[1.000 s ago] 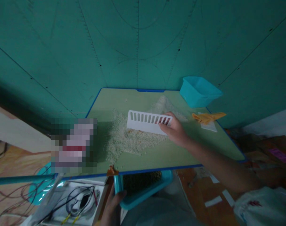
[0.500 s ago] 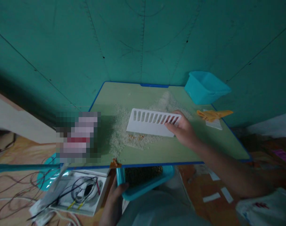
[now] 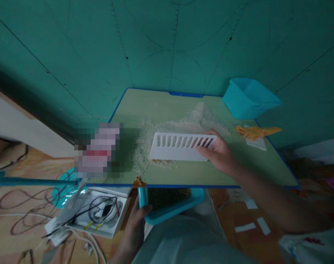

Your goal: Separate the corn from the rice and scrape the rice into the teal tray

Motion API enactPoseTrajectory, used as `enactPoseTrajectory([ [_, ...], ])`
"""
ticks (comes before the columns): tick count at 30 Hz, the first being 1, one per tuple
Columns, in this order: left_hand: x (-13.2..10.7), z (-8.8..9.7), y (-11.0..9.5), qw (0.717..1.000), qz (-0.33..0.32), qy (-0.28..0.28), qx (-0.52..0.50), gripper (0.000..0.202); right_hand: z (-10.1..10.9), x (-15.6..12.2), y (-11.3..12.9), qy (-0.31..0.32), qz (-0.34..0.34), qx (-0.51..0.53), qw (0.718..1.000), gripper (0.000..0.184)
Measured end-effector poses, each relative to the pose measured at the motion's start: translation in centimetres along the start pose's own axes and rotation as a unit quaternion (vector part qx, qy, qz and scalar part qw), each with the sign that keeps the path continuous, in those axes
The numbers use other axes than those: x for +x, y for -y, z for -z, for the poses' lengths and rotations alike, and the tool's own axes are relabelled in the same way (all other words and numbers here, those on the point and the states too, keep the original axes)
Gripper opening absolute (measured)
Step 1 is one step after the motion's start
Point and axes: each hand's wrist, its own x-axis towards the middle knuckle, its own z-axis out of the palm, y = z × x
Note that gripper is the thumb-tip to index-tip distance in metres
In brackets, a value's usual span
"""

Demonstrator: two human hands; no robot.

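My right hand [image 3: 220,152] is closed on the right end of a white slotted plastic panel [image 3: 177,152], its thumb across the slots. The panel's lower edge is down among pale grains [image 3: 140,146] spread over the tabletop, with a few orange-brown bits [image 3: 160,161] along that edge. Below the table's near edge, my left hand [image 3: 138,220] grips the left end of a turquoise tub [image 3: 172,215]. Inside the tub lies a dark granular mass [image 3: 167,198]. A larger heap of pale grains [image 3: 201,115] sits behind the panel.
The light green table [image 3: 210,178] has a blue rim. A turquoise bin [image 3: 246,101] and an orange cloth [image 3: 256,132] stand at its right side. A blurred-out pink item [image 3: 98,150] lies at the left. A white box of cables [image 3: 107,216] rests on the floor.
The panel has come nearer to the table's front edge, over the near grains, in my right hand. My left hand keeps its hold on the tub. The whole view has shifted slightly.
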Motion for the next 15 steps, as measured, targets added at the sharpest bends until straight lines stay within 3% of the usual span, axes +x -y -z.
enactPoseTrajectory([
  [9, 0.31, 1.15, 0.52, 0.999, -0.01, 0.03, -0.014, 0.049, 0.01, -0.65, -0.22, 0.006, -0.017, 0.004, 1.0, 0.033],
  [15, 0.29, 1.01, 0.28, 0.999, -0.006, 0.009, -0.032, 0.06, -0.21, -0.95, -0.13, 0.013, -0.034, 0.015, 0.999, 0.033],
])
